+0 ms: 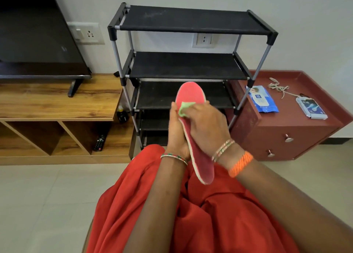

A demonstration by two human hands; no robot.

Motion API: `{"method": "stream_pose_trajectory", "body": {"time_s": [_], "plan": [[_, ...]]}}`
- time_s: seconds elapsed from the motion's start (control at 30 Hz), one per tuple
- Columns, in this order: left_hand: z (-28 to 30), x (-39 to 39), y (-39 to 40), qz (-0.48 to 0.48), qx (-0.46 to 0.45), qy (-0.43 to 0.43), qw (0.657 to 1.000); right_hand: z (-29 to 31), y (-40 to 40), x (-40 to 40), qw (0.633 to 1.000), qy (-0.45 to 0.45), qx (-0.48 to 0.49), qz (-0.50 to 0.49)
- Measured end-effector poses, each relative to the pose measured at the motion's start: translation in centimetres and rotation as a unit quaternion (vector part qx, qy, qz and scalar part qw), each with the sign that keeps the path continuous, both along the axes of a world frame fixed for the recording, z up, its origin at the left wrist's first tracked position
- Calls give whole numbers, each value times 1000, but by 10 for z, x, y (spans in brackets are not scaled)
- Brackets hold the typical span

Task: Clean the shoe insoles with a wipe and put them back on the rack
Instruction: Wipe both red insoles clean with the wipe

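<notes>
Insole [191, 96] held by left hand [176, 130]; right hand [206, 123] seemingly presses wipe [184, 109]

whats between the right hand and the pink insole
In the head view a crumpled green wipe lies between the right hand and the pink insole, which the left hand holds from below.

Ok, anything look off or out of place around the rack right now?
Nothing spilled or damaged. The left hand holds the pink insole; the right hand presses a green wipe on it. One oddity: a loose tangled cord on the red cabinet.
</notes>
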State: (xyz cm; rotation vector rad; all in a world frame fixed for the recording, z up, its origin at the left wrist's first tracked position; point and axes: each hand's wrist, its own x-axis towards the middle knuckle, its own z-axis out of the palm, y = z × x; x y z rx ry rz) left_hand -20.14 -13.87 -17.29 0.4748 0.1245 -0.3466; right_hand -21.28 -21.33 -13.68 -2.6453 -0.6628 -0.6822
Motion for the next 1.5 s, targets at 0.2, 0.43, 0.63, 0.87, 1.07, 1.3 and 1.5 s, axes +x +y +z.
{"method": "stream_pose_trajectory", "body": {"time_s": [0.2, 0.43, 0.63, 0.87, 1.07, 1.3, 1.5], "plan": [[-6, 5, 7, 35, 22, 11, 999, 10, 10, 42, 996, 92, 6, 7], [-30, 4, 37, 102, -99, 61, 988, -28, 9, -23, 976, 179, 16, 126], [-21, 1, 17, 91, -107, 43, 989, -19, 15, -10, 976, 198, -64, 61], [-16, -2, 5, 60, -122, 46, 990, -30, 50, -10, 965, 153, 71, -201], [-24, 5, 41, 152, -117, 64, 979, -4, 4, -45, 976, 207, 13, 74], [-18, 3, 1, 76, -80, 99, 989, -26, 13, -2, 977, 213, 18, -17], [-26, 7, 26, 118, -123, 76, 983, -29, 12, -15, 976, 205, -5, 70]]}}
